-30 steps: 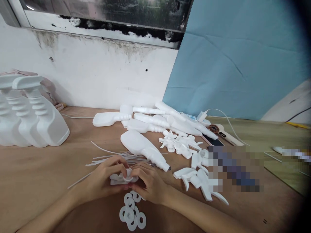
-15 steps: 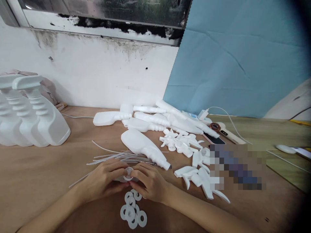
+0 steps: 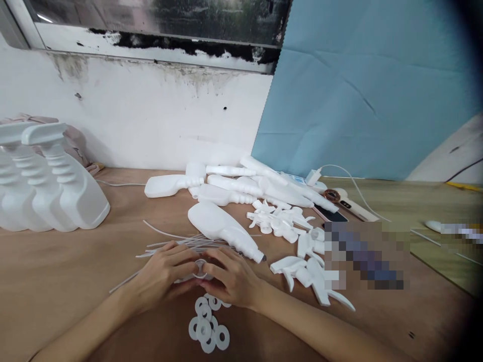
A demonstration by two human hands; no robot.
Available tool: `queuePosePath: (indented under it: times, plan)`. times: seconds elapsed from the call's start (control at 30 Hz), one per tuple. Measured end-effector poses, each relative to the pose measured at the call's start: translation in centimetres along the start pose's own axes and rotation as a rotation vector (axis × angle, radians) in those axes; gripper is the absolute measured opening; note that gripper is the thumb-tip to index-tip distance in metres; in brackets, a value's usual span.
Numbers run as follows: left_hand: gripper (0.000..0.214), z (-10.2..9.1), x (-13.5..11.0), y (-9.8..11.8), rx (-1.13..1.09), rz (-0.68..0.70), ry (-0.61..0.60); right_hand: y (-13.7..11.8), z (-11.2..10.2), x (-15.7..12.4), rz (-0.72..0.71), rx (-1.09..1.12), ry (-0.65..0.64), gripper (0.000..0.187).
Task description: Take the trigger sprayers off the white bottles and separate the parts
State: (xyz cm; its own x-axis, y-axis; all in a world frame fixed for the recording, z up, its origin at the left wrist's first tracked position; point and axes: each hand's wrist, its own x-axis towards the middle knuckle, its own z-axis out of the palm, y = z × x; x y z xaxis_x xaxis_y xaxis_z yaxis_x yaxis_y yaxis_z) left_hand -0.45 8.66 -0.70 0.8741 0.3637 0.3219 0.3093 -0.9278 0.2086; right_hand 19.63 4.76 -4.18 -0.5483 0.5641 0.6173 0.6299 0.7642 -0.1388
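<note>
My left hand (image 3: 164,274) and my right hand (image 3: 230,279) meet over the brown table (image 3: 56,281), fingers curled round a small white spray-trigger head (image 3: 198,270) with a round collar facing up. Most of that part is hidden by my fingers. Just in front of my hands lies a heap of several flat white ring washers (image 3: 207,324). Behind my hands is a bundle of thin white dip tubes (image 3: 177,244) and one empty white bottle (image 3: 222,230) lying on its side.
Finished white spray bottles (image 3: 49,181) stand at the left. More empty bottles (image 3: 245,186) lie at the back, loose trigger heads (image 3: 294,236) to the right. A phone on a charging cable (image 3: 334,213) lies near a blue sheet (image 3: 362,90).
My hands have closed in over the trigger head and pressed it lower toward the table; less of it shows now. The view has shifted slightly.
</note>
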Motion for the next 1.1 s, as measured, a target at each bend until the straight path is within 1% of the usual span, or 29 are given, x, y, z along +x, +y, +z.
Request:
queuePosePath:
  times: [0.1, 0.2, 0.27, 0.33, 0.4, 0.47, 0.5, 0.57, 0.63, 0.7, 0.77, 0.8, 0.87, 0.93, 1.0, 1.1]
  plan:
    - [0.012, 0.0, 0.1, 0.2, 0.017, -0.009, 0.029, 0.1, 0.1, 0.1, -0.031, 0.026, 0.022, 0.015]
    - [0.015, 0.1, 0.1, 0.7, 0.062, -0.040, 0.100, 0.2, 0.3, 0.1, -0.057, 0.048, 0.039, 0.012]
    - [0.018, 0.1, 0.1, 1.0, 0.067, -0.059, 0.113, 0.3, 0.3, -0.1, -0.090, 0.069, 0.039, 0.012]
    - [0.017, 0.2, 0.2, 1.4, 0.040, -0.065, 0.104, 0.5, 0.0, -0.3, -0.132, 0.128, 0.067, 0.016]
    - [0.016, 0.4, 0.2, 1.7, 0.006, -0.069, 0.093, 0.9, -0.7, -0.2, -0.105, 0.184, 0.120, 0.019]
    - [0.016, 0.5, 0.2, 1.9, -0.017, -0.065, 0.074, 1.5, -1.5, 0.1, 0.005, 0.150, 0.153, 0.021]
    - [0.016, 0.6, 0.3, 1.9, -0.021, -0.058, 0.055, 1.8, -1.9, 0.4, 0.053, 0.094, 0.138, 0.022]
    - [0.017, 0.8, 0.3, 1.8, -0.015, -0.054, 0.029, 2.2, -2.2, 1.3, 0.074, -0.048, 0.025, 0.020]
    - [0.017, 1.0, 0.2, 1.6, -0.016, -0.080, 0.028, 2.3, -2.0, 2.2, 0.017, -0.199, -0.161, 0.016]
    - [0.018, 1.1, 0.0, 1.4, -0.038, -0.121, 0.043, 2.3, -1.3, 2.9, -0.040, -0.336, -0.342, 0.016]
    - [0.017, 1.2, -0.2, 1.3, -0.056, -0.142, 0.055, 2.3, -0.4, 3.4, -0.067, -0.430, -0.440, 0.016]
    - [0.016, 1.3, -0.3, 1.2, -0.052, -0.149, 0.065, 2.4, 0.0, 3.6, -0.073, -0.451, -0.458, 0.017]
    - [0.015, 1.6, -0.4, 1.1, -0.040, -0.171, 0.095, 2.9, 0.6, 3.9, -0.062, -0.451, -0.456, 0.018]
    - [0.017, 1.9, -0.5, 0.9, -0.034, -0.211, 0.129, 3.4, 0.6, 4.3, -0.032, -0.426, -0.445, 0.017]
    - [0.016, 2.1, -0.4, 0.7, -0.021, -0.251, 0.146, 3.9, -0.1, 4.7, 0.029, -0.393, -0.425, 0.015]
    - [0.016, 2.1, -0.4, 0.4, 0.001, -0.268, 0.158, 3.9, -2.4, 5.5, 0.153, -0.340, -0.378, 0.014]
